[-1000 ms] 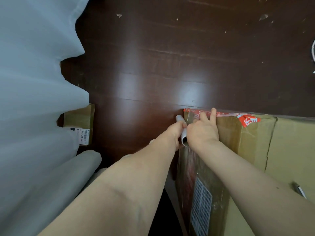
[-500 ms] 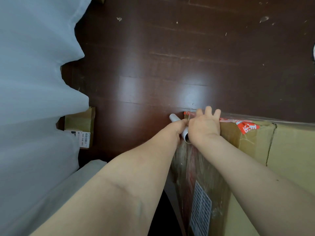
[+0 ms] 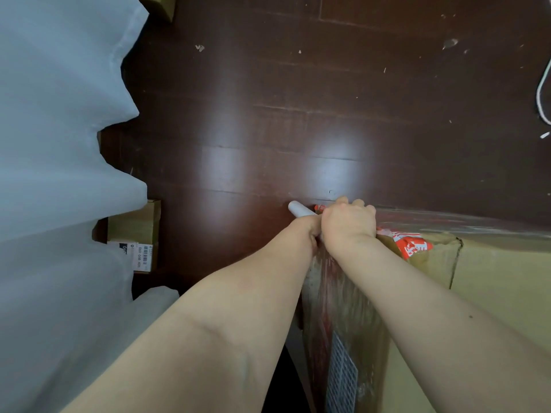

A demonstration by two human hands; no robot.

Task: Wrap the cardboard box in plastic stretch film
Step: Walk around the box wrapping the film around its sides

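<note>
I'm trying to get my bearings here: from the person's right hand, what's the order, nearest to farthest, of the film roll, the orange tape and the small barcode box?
1. The film roll: against the right hand, on its left.
2. The orange tape: just right, on the cardboard box corner.
3. The small barcode box: far left, by the curtain.

the cardboard box (image 3: pixel 492 278) stands on the floor (image 3: pixel 298 114) at the near right. at its far left corner the two hands meet: the left hand (image 3: pixel 307 234) grips the film roll (image 3: pixel 299 210) just left of the corner, and the right hand (image 3: pixel 347 225) curls over the corner beside it. stretch film (image 3: pixel 462 222) runs right along the box's far edge. a curtain (image 3: pixel 59 174) fills the left, with a small carton (image 3: pixel 135 231) on the floor at its edge. a cable (image 3: pixel 541 93) lies far right.
</note>
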